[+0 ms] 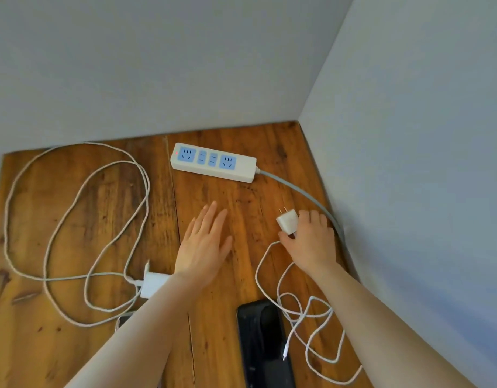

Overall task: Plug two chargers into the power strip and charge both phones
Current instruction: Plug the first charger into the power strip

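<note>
A white power strip (213,162) with blue sockets lies at the back of the wooden table (73,219), with nothing plugged in and a red light at its left end. My right hand (311,242) grips a small white charger (287,222), prongs pointing up toward the strip. Its thin white cable (306,317) trails in loops to the right of a black phone (264,345). My left hand (205,245) hovers flat with fingers apart, holding nothing. A second white charger (153,284) lies beside my left forearm, its long cable (73,219) coiled at left. A second phone (124,320) peeks out under that forearm.
Grey walls meet in a corner behind and to the right of the table. The strip's grey cord (306,197) runs along the right wall, just behind my right hand. Bare wood lies between the strip and my hands.
</note>
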`<state>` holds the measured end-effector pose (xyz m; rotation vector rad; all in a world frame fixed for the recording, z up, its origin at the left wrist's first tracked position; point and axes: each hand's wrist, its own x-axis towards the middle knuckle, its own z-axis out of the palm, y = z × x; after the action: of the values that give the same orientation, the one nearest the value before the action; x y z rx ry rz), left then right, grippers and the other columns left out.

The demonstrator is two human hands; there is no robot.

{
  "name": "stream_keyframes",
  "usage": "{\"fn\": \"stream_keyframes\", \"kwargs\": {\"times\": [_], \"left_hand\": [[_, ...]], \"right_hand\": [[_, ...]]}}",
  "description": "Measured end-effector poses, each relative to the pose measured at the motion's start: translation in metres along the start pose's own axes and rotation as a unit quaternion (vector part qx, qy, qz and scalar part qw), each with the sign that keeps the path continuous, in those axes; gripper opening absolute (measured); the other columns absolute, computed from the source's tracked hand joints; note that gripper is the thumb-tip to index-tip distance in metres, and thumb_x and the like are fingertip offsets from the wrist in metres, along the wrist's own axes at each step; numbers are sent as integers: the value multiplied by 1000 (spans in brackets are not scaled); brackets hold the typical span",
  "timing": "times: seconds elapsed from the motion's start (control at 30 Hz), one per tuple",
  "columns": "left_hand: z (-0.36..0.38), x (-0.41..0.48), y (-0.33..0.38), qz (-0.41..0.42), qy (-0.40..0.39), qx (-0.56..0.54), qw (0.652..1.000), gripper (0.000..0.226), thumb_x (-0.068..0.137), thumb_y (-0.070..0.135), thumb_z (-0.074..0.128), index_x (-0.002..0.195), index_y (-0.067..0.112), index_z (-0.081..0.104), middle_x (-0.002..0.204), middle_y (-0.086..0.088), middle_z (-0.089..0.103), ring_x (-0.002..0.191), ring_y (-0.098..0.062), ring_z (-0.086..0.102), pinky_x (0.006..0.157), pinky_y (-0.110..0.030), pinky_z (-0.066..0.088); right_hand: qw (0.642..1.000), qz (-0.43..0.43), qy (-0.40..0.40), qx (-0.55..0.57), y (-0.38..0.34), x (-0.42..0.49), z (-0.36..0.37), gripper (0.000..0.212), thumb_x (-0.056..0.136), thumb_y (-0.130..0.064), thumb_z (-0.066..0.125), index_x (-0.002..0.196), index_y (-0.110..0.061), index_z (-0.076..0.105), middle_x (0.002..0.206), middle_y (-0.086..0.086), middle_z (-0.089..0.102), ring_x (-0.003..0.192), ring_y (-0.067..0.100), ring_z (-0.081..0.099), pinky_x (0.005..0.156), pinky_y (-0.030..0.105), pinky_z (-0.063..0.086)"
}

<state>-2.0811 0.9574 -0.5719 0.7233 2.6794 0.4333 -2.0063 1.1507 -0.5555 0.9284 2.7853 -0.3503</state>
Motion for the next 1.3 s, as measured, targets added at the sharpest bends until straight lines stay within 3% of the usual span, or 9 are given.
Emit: {"fn": "stream_keyframes", "kwargs": {"times": [0.2,0.33,0.47,0.63,0.77,0.9,0.97,1.1,1.3], "left_hand": [[3,3,-12,1,-12,-12,1000,66,95,54,30,152,28,8,161,6,3,148,-13,1,113,-27,-3],[-5,8,-18,-5,-27,-15,1000,73,91,60,35,151,32,3,161,10,8,147,-13,8,117,-31,6],[-16,24,-24,-27,-25,-45,998,84,84,63,49,150,36,4,157,8,20,144,-16,15,117,-37,14],[-32,57,-35,-56,47,-48,996,104,75,61,64,150,31,-2,158,0,6,146,-24,5,117,-44,11],[-41,80,-33,-34,82,-50,995,85,87,46,59,151,26,7,159,2,11,146,-20,4,118,-41,7],[-42,85,-15,-2,105,-78,991,55,98,33,40,150,25,21,158,6,21,145,-16,8,117,-37,10],[-43,95,-12,-28,86,-48,995,60,99,37,36,151,26,8,161,6,6,147,-20,-4,118,-41,2],[-50,121,-27,-49,43,11,998,69,95,52,36,151,29,5,162,5,4,147,-25,-12,116,-51,-6],[-58,131,-35,-5,47,41,998,66,88,53,51,146,35,26,150,6,32,146,-22,9,115,-54,-5]], "right_hand": [[999,-14,0,34,-8,12,10,51,89,-47,55,130,-18,43,128,5,53,119,23,48,99,38,39],[986,-50,-42,156,-33,27,-3,50,89,-41,59,131,-24,39,126,0,56,117,18,55,104,40,42],[954,-111,-92,261,-63,45,-26,56,89,-33,61,138,-28,34,137,-4,48,124,15,51,94,34,51],[939,-139,-144,278,-82,80,-40,54,93,-33,55,142,-24,34,139,-4,49,113,7,51,78,18,48],[911,-71,-218,343,-86,102,-51,42,94,-37,52,131,-18,48,95,-3,60,77,6,56,68,24,49],[800,-17,-332,500,-77,111,-61,39,97,-37,46,127,-14,54,66,-4,42,53,6,34,51,19,31],[821,-1,-322,471,-80,114,-66,41,97,-41,43,124,-13,56,62,-4,40,49,6,30,43,16,26],[942,-39,-195,269,-94,129,-70,36,95,-46,45,110,-14,53,83,-3,55,67,4,49,53,18,36],[969,-114,-138,168,-113,148,-68,44,93,-46,48,94,-6,65,74,-1,61,63,5,55,55,20,40]]}}
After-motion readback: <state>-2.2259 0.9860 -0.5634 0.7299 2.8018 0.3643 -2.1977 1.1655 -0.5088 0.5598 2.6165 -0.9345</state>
